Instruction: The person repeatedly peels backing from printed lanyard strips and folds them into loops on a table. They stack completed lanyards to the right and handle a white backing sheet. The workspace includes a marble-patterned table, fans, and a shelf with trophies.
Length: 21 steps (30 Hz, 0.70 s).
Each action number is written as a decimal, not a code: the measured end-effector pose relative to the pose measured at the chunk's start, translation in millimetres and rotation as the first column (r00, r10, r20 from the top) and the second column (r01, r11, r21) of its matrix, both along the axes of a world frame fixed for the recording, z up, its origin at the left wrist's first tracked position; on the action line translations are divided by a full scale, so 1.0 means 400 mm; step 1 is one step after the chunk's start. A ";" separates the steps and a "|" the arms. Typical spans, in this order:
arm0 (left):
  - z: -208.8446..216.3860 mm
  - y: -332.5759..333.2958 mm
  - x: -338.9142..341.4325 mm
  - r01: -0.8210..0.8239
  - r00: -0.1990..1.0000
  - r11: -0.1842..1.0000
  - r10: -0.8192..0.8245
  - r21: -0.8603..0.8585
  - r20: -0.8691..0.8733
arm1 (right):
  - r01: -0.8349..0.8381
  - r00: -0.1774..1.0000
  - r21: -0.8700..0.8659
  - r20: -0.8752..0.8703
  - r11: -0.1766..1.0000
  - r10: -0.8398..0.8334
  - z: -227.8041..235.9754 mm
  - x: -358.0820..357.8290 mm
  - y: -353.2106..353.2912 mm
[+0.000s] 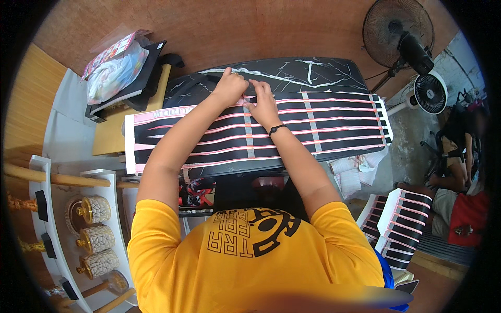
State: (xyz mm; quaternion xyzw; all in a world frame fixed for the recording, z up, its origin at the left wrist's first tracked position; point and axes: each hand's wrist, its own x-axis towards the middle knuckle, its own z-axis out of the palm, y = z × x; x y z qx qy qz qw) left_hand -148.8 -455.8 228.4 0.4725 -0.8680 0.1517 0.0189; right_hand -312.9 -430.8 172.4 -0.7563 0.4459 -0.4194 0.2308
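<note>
A long white board (130, 141) lies across the table, covered by several black strips (224, 140) with pink edges. Grey bands (249, 136) cross over them. My left hand (229, 88) is closed at the board's far edge, thumb side up; what its fingers grip is hidden. Close against it on the right, my right hand (264, 103) bends over the farthest strip, thumb on a small pink piece (240, 101) of its edge. The fingertips of both hands nearly meet. A black band (272, 129) circles my right wrist.
Beneath the board is a black marble-patterned table (334, 73). A bag of cloth (117, 70) sits at the back left, two fans (399, 34) at the back right. Lidded jars (99, 236) stand on the left shelf. Another strip-covered board (404, 227) and a seated person (454, 167) are at right.
</note>
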 end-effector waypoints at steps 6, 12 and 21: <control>-0.031 -0.012 -0.011 -0.072 0.997 0.992 0.072 -0.108 -0.004 | -0.024 0.997 -0.001 -0.075 1.000 0.024 -0.002 0.001 -0.001; -0.039 -0.016 -0.017 -0.126 0.991 0.984 0.119 -0.123 -0.057 | -0.026 0.995 0.006 -0.097 1.000 0.026 -0.001 -0.001 -0.002; -0.043 -0.011 -0.032 -0.276 0.958 0.959 0.269 -0.060 -0.101 | -0.032 0.995 -0.002 -0.093 0.999 0.032 -0.004 -0.003 -0.001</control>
